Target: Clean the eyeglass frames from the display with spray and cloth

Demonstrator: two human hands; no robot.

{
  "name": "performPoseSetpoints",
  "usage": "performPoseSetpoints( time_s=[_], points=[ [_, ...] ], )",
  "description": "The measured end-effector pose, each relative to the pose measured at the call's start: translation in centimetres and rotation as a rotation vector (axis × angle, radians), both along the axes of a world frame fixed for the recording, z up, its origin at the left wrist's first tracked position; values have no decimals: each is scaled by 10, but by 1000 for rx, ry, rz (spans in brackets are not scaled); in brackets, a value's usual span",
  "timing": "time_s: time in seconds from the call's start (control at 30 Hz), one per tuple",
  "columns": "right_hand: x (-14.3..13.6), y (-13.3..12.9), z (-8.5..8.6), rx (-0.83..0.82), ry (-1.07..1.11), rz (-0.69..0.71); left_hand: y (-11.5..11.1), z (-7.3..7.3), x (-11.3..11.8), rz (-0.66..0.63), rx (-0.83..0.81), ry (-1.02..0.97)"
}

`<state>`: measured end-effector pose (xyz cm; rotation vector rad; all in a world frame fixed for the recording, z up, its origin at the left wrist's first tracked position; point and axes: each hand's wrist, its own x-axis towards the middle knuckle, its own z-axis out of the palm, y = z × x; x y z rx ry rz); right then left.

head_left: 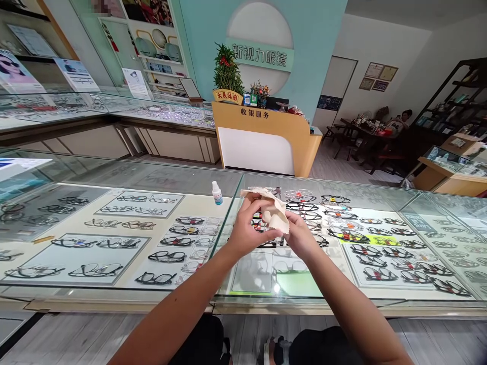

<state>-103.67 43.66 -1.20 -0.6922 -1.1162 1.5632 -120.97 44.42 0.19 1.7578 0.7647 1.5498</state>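
Left hand (247, 225), right hand (301, 233): both gripping cream cloth (280, 221) above glass case (274, 308); white bottle (217, 194) near, left.

Cream cloth (279, 221), white bottle (216, 194) with blue label, teal wall (319, 25)

Matt, wrinkled cloth (277, 220) fills the grip; a glossy, smooth glass countertop (171, 175) lies beneath, a smooth plastic bottle (217, 194) left.
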Motion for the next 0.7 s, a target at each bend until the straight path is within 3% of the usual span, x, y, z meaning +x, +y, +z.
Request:
performPoseSetpoints(
  time_s=[0.23, 0.4, 0.57, 0.7],
  points=[
    [2, 1, -2, 109, -107, 93, 4, 3, 3, 116, -151, -128],
    [3, -4, 7, 110, -166, 104, 9, 11, 0, 9, -345, -291],
    [7, -4, 8, 128, -171, 123, 14, 17, -6, -127, -471, -160],
    [9, -1, 4, 160, -202, 111, 14, 12, -8, -273, -526, -139]
  ],
)
